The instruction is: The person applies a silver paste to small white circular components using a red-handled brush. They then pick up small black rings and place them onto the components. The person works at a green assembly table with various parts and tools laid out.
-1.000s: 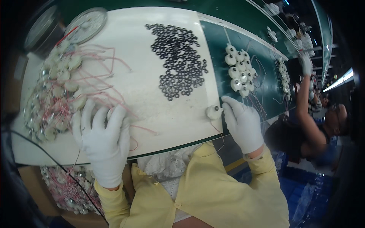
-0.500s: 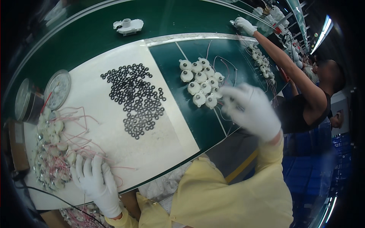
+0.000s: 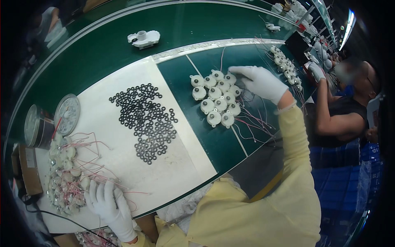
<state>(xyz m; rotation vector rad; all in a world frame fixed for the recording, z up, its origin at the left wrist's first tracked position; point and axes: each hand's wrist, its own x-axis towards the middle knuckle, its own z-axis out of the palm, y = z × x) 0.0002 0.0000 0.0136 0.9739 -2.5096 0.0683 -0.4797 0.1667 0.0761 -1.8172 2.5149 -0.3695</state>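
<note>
My gloved right hand [image 3: 263, 82] is over the far right of a group of round white motors [image 3: 214, 93]. Its index finger is stretched out, with the tip at one small motor [image 3: 231, 78]; the hand appears to grip nothing. The motors stand close together on the green surface, dark hubs upward, with thin pink and white wires [image 3: 253, 121] trailing right. My gloved left hand [image 3: 108, 206] lies with fingers apart at the edge of a heap of similar motors [image 3: 68, 181] with pink wires; its fingertips touch or nearly touch the nearest ones.
Black rings [image 3: 144, 121] are spread across the white board [image 3: 101, 144]. A clear tub [image 3: 37, 125] and a round lid [image 3: 68, 113] stand at left. A white housing [image 3: 144, 39] sits on the green belt [image 3: 98, 41]. More motors [image 3: 285, 66] lie near a co-worker [image 3: 341, 111] at right.
My right hand has moved up and left to the motor group's far edge. My left hand stays by the heap. The co-worker's arm has drawn back from the belt, leaving a white part there.
</note>
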